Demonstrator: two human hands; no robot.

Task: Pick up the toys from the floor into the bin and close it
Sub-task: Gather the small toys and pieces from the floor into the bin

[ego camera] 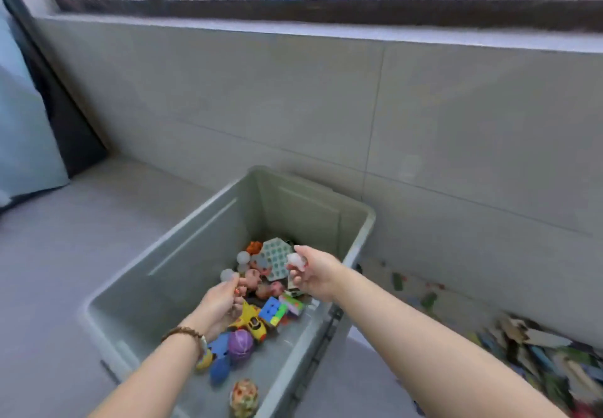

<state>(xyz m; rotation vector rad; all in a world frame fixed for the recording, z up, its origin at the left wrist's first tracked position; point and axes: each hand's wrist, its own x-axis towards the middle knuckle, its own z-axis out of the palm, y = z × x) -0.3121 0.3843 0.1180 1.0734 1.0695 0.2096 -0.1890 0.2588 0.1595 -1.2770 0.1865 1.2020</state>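
Observation:
A grey-green plastic bin (pixel 182 254) stands open on the floor, with several toys inside: a puzzle cube (pixel 271 310), a yellow toy car (pixel 251 321), a purple ball (pixel 240 344) and a hexagonal pop toy (pixel 276 256). Both hands hover over the bin. My left hand (pixel 219 303) has curled fingers with a small pale ball (pixel 227 275) at its fingertips. My right hand (pixel 315 272) pinches a small whitish toy (pixel 296 260) above the pile.
A heap of mixed toys and blocks (pixel 535 352) lies on the floor to the right of the bin, against the grey tiled wall (pixel 424 123). A window runs along the top. A blue curtain (pixel 23 123) hangs at the left. Grey floor (pixel 65 270) spreads left.

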